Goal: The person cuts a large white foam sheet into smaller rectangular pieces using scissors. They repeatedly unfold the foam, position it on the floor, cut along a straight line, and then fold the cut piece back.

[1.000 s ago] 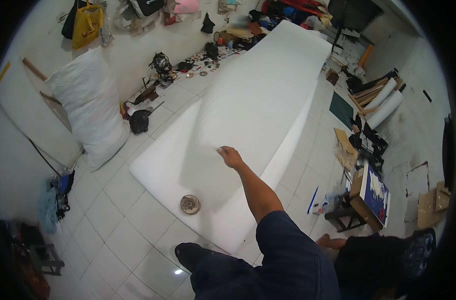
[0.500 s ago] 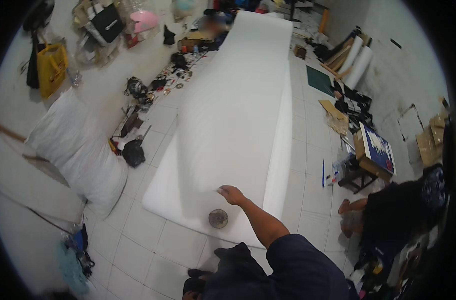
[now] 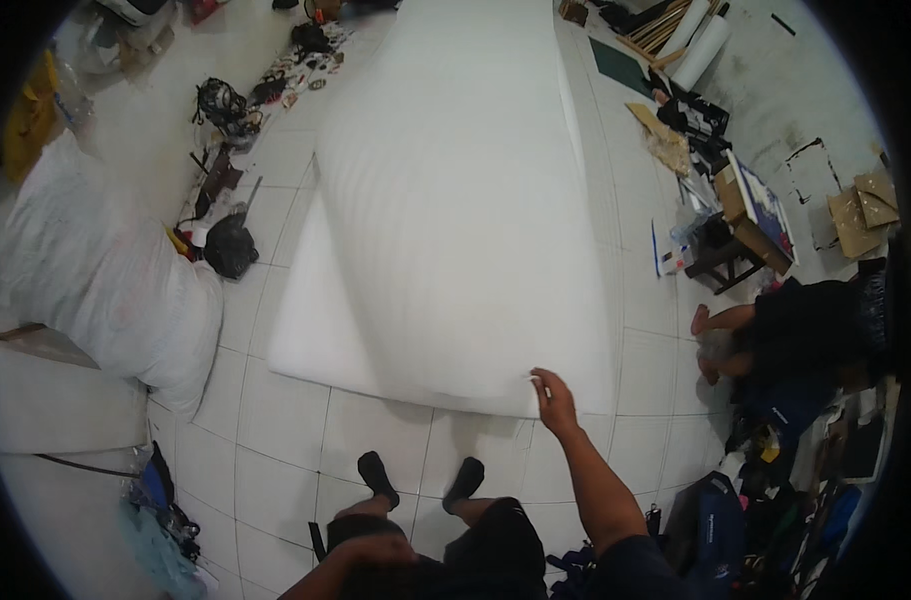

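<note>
A long white foam sheet (image 3: 455, 270) stretches away from me over the floor, its near end lying over another white foam layer (image 3: 315, 310) that shows at the left. My right hand (image 3: 555, 402) pinches the upper sheet's near edge, toward its right corner, with thumb and fingers pressed together. Low in the picture, my left hand (image 3: 377, 548) is by my left knee. It is blurred, and its fingers cannot be made out.
Left of the foam are large white sacks (image 3: 105, 280) and a black plastic bag (image 3: 231, 246). On the right, a person in dark clothes (image 3: 805, 330) is beside a small dark stool (image 3: 725, 260) with boxes on it. White rolls (image 3: 700, 50) lean by the right wall.
My right hand has drawn the upper sheet's edge right and toward me. The round disc on the lower layer no longer shows. My left hand has come further into view, and the view has tilted down.
</note>
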Demonstrator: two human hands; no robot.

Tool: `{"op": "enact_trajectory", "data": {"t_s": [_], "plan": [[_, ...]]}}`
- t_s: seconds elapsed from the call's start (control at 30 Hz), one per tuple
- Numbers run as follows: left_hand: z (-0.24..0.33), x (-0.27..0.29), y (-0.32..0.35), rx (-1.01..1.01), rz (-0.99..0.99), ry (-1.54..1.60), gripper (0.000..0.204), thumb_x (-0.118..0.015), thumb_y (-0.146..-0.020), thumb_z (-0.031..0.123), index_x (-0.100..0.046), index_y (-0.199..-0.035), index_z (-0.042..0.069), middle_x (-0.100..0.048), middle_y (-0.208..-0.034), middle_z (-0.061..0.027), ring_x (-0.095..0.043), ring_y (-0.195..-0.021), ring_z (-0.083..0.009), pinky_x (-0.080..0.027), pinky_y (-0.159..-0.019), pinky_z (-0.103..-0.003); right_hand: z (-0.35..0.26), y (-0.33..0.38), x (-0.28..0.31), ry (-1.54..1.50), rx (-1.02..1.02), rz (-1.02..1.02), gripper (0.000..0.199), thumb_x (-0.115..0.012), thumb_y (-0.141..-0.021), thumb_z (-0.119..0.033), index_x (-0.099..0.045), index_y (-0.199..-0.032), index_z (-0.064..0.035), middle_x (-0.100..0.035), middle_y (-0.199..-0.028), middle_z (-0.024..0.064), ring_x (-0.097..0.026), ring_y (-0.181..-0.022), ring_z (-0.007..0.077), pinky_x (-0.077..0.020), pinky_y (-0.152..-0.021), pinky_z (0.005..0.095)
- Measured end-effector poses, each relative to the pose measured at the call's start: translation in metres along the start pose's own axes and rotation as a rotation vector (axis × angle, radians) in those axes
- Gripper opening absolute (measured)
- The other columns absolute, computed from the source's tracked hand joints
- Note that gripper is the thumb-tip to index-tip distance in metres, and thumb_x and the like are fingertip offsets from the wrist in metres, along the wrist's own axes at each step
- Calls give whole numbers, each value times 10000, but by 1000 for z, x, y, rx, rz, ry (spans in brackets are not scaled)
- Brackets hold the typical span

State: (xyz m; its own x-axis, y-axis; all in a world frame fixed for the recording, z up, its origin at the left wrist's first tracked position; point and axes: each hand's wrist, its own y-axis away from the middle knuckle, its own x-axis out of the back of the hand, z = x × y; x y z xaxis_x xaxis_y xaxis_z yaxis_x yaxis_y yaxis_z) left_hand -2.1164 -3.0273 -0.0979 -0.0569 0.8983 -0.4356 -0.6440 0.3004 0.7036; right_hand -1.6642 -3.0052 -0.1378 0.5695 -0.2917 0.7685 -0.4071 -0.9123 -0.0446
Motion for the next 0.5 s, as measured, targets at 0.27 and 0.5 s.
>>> {"op": "enact_trajectory", "data": {"t_s": [0.27,0.5], "plan": [[-13,235,-221,-517,344,1008,889,-358,-865,741,-268,-1467,94,-350,-1439,-215,-354,-1304,-347,-346,-1039,-533,144,18,-132,-12,-114,341,221,-447,-983,-101,-601,-1121,-23,-631,-1075,154,-588,-1040,302,-440,-924,364],[-16,342,-264,-1525,762,1318,710,-534,-876,547,-360,-1415,119,-393,-1392,-132,-404,-1254,-292,-331,-1053,-460,264,23,-198,11,-34,406,219,-478,-967,-90,-585,-1152,-43,-641,-1127,130,-601,-1063,275,-448,-933,354]]}}
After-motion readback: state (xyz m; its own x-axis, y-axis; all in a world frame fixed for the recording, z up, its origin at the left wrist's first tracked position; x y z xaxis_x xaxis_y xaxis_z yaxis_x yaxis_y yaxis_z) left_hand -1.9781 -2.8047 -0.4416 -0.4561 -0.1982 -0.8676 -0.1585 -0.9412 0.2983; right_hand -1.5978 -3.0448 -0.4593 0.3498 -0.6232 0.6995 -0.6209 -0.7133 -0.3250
